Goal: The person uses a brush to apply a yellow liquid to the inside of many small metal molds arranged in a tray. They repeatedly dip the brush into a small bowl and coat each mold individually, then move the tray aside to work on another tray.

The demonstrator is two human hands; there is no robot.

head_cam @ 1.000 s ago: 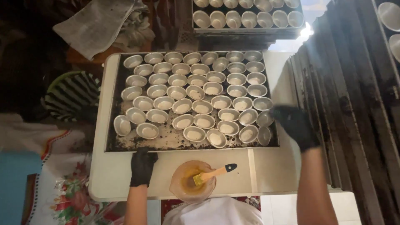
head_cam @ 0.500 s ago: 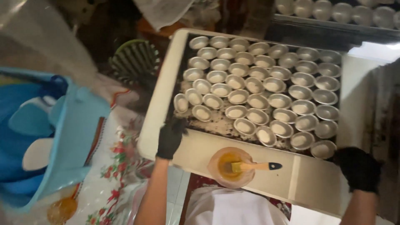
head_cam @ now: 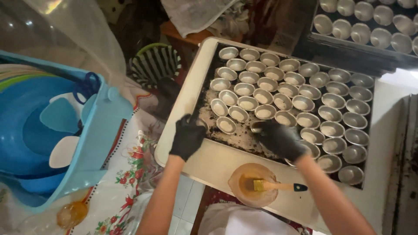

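Note:
A dark baking tray (head_cam: 244, 138) on a white counter holds several small metal cups (head_cam: 283, 102) in rows. My left hand (head_cam: 187, 136), in a black glove, rests at the tray's near left corner, fingers curled on a cup that is mostly hidden. In a black glove too, my right hand (head_cam: 281, 139) covers a cup at the tray's near edge; its grip is hidden. In front of the tray stands an amber bowl (head_cam: 252, 185) with a yellow-handled brush (head_cam: 278, 186) lying in it.
A blue plastic tub (head_cam: 52, 130) stands at the left on a flowered cloth (head_cam: 126, 182). A striped basket (head_cam: 156, 63) sits beyond it. At the top right lies a second tray of metal cups (head_cam: 370, 21). Dark metal edges run down the right side.
The view has swung left and closer. My right hand has moved from the counter's right side to the tray's near edge. My left hand stays at the tray's near left corner.

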